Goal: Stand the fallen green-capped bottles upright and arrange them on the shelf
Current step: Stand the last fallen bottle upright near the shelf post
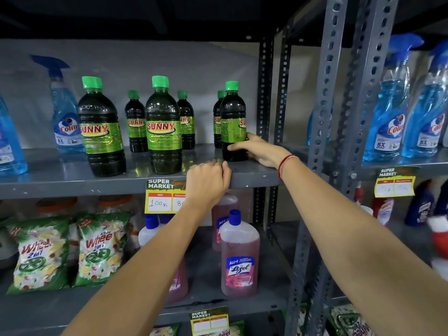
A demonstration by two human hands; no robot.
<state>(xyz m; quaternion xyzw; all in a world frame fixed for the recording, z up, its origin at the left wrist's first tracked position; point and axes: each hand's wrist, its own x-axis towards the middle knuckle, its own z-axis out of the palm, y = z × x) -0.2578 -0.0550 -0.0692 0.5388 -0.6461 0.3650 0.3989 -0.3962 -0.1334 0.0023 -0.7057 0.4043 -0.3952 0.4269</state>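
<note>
Several green-capped bottles of dark liquid with green "SUNNY" labels stand upright on the grey metal shelf point(72, 177). Three stand in front: at the left point(100, 127), in the middle point(163, 127) and at the right point(233, 122). Three smaller-looking ones stand behind point(135, 122), point(186, 121), point(217, 120). My right hand point(258, 150) wraps around the lower part of the right front bottle, near the shelf's upright post. My left hand point(207, 183) rests on the shelf's front edge with its fingers curled, holding nothing. No bottle lies on its side in view.
Blue Colin spray bottles stand at the shelf's left point(65, 112) and on the neighbouring rack at the right point(388, 117). A slotted steel post point(326, 117) divides the racks. Below are pink Lizol bottles point(238, 258), Wheel detergent bags point(38, 253) and a price tag point(162, 197).
</note>
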